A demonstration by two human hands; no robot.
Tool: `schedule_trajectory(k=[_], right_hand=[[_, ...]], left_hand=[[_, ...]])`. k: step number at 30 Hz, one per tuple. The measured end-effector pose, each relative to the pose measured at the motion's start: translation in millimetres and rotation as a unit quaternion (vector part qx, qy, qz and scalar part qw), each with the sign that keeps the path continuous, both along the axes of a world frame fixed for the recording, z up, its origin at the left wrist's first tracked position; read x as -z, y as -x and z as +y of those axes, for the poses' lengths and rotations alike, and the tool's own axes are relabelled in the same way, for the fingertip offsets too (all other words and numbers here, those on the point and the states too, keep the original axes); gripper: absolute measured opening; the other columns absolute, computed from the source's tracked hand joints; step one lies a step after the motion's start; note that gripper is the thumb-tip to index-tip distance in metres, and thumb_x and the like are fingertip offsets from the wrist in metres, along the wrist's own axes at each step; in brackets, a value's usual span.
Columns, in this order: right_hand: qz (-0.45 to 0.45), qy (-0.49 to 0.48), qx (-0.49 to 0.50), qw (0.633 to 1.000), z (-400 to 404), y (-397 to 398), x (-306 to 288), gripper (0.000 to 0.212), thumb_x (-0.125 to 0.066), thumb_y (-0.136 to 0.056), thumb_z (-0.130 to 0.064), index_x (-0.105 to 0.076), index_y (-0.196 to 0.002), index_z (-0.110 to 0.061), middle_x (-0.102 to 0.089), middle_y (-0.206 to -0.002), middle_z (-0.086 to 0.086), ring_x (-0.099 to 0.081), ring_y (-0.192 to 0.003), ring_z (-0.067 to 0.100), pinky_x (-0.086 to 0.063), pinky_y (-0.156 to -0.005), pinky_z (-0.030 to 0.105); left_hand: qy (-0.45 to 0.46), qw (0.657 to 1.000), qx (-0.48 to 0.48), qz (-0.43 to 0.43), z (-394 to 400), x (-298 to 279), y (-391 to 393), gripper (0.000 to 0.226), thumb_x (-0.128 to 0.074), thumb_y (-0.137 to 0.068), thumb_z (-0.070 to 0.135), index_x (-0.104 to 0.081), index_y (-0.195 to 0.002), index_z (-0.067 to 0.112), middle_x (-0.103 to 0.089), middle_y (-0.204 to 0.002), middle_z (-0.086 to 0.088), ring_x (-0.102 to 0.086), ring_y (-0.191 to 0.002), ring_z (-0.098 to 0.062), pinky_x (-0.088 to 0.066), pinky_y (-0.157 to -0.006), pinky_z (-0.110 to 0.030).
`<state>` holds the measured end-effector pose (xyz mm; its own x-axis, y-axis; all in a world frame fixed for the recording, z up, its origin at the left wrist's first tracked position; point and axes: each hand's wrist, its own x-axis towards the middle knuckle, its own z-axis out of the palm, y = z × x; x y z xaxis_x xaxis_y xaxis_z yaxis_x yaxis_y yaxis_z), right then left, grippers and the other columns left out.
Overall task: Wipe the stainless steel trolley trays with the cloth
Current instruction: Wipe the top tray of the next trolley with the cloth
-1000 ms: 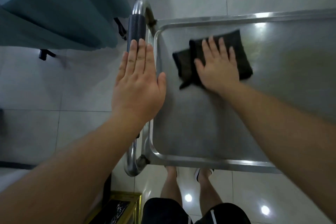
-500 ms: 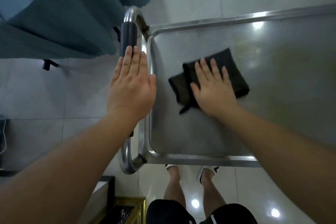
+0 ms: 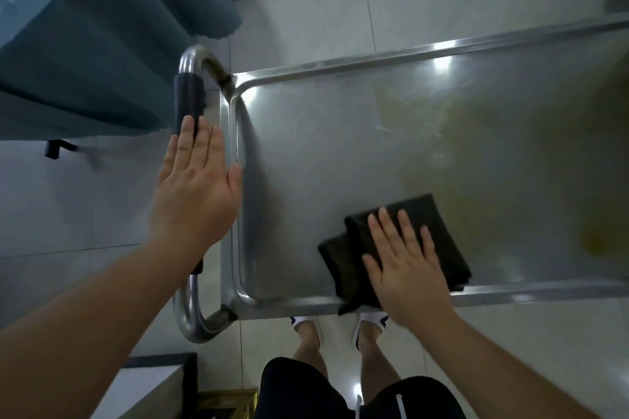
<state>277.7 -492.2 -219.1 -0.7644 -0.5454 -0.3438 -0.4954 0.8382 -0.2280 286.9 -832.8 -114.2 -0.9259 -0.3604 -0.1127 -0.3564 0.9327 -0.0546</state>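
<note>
The dark folded cloth (image 3: 405,241) lies at the near rim of the steel trolley tray (image 3: 340,153), pressed flat under the right hand (image 3: 408,269), while the left hand (image 3: 194,190), fingers straight, rests on the trolley handle (image 3: 189,105).

— What lies under everything?

— A floor of large pale grey tiles (image 3: 306,7), glossy, with thin grout lines and small bright spots of reflected ceiling light.

— And left of the floor's open stretch?

— A teal fabric drape (image 3: 85,37) hangs in folds down to the tiles. Below it, near the bottom edge, a gold-framed dark object (image 3: 224,405) stands beside a pale block (image 3: 143,391).
</note>
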Motion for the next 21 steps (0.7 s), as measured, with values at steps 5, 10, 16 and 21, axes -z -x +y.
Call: schedule_trajectory(k=[5, 10, 16, 21], right_hand=[[0.027, 0.016, 0.072, 0.997, -51, 114, 9, 0.068, -0.021, -0.106, -0.054, -0.016, -0.166, -0.024, -0.012, -0.173, -0.002, -0.006, -0.160, 0.023, -0.003, -0.128, 0.051], [-0.016, 0.002, 0.087, 0.996, -114, 240, 15, 0.072, -0.011, -0.103, -0.058, 0.002, -0.166, -0.026, 0.009, -0.174, -0.007, 0.013, -0.159, 0.022, 0.012, -0.126, 0.049], [-0.023, -0.014, 0.057, 0.998, -125, 274, 10, 0.072, -0.013, -0.104, -0.057, 0.006, -0.166, -0.025, 0.015, -0.173, -0.004, 0.018, -0.158, 0.025, 0.012, -0.125, 0.051], [-0.001, 0.004, 0.023, 1.000, -74, 212, 3, 0.071, -0.014, -0.105, -0.057, -0.003, -0.167, -0.024, 0.005, -0.174, -0.004, 0.009, -0.160, 0.022, 0.007, -0.127, 0.049]], left_hand=[[0.011, 1.000, 0.002, -0.002, -1, 0, 0, 0.071, -0.010, -0.112, 0.052, -0.013, -0.167, 0.008, -0.004, -0.176, -0.010, 0.011, -0.163, -0.019, 0.002, -0.132, -0.044], [0.022, 1.000, 0.004, -0.002, -3, 4, 0, 0.070, -0.012, -0.112, 0.052, -0.012, -0.167, 0.009, -0.002, -0.177, -0.009, 0.012, -0.162, -0.017, 0.004, -0.132, -0.042], [0.029, 1.000, 0.004, -0.002, -4, 5, 0, 0.070, -0.010, -0.112, 0.052, -0.012, -0.167, 0.009, -0.001, -0.177, -0.008, 0.013, -0.162, -0.016, 0.006, -0.132, -0.040], [0.018, 1.000, -0.002, -0.008, -3, 2, 2, 0.070, -0.011, -0.112, 0.051, -0.012, -0.168, 0.009, 0.000, -0.177, -0.008, 0.013, -0.162, -0.017, 0.004, -0.132, -0.042]])
